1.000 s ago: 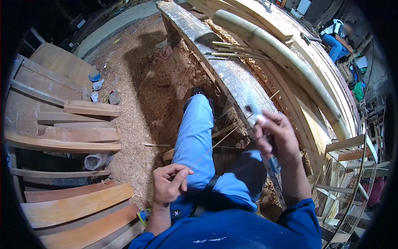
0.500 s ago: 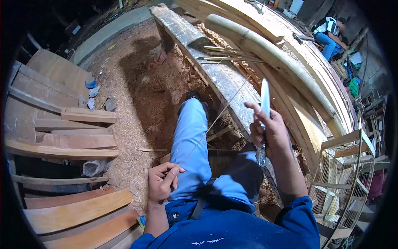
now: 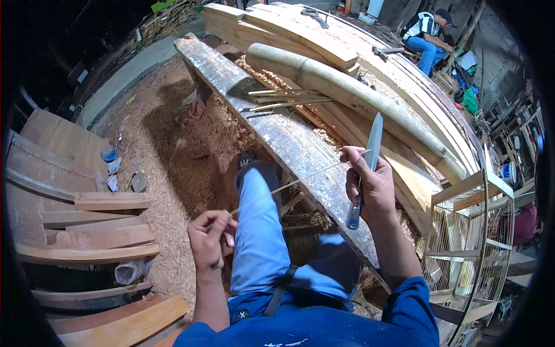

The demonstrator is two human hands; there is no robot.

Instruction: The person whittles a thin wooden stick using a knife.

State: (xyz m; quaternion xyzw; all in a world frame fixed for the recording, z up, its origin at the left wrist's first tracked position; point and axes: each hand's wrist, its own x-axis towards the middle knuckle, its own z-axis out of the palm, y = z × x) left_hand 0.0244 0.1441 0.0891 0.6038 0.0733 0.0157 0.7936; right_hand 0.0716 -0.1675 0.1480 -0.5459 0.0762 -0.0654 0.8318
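Observation:
My left hand [image 3: 209, 238] pinches one end of a thin bamboo strip [image 3: 292, 183] above my left leg. The strip slants up to the right, its far end close to the fingertips of my right hand [image 3: 370, 184]. In that right hand is a knife [image 3: 374, 139], its blade pointing up and its handle showing below the fingers. Under the strip runs a worn wooden plank [image 3: 289, 137]. A small bundle of bamboo strips [image 3: 289, 98] lies across the plank.
A thick bamboo pole [image 3: 352, 91] and long boards lie beyond the plank. At right stands a wooden frame with thin bars [image 3: 457, 251]. Curved wood pieces [image 3: 110, 236] are stacked at left. A person [image 3: 426, 39] sits at the upper right. Shavings cover the floor.
The view has shifted, so the plank appears lower and further left. My right hand with the knife has come to the strip's far end; the knife was blurred a second ago and now shows clearly.

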